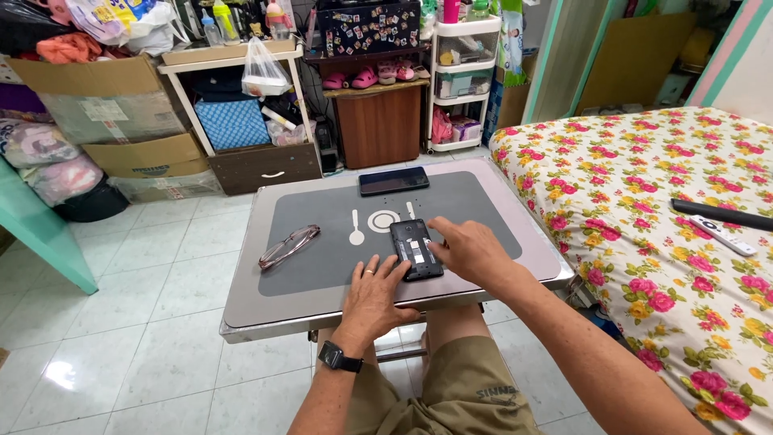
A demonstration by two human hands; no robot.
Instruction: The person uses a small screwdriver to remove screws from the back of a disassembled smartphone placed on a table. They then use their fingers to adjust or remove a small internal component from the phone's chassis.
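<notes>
A small black phone lies face down with its back cover off, near the front of a grey folding table. My left hand rests flat on the table, its fingertips touching the phone's lower left edge. From the right, my right hand reaches in, its fingers spread on the phone's right side. A second black phone lies flat at the table's far edge. A pair of glasses sits on the left part of the table.
A bed with a flowered sheet stands right of the table, holding a white remote and a black remote. Cardboard boxes, shelves and a wooden cabinet line the far wall. The floor is white tile.
</notes>
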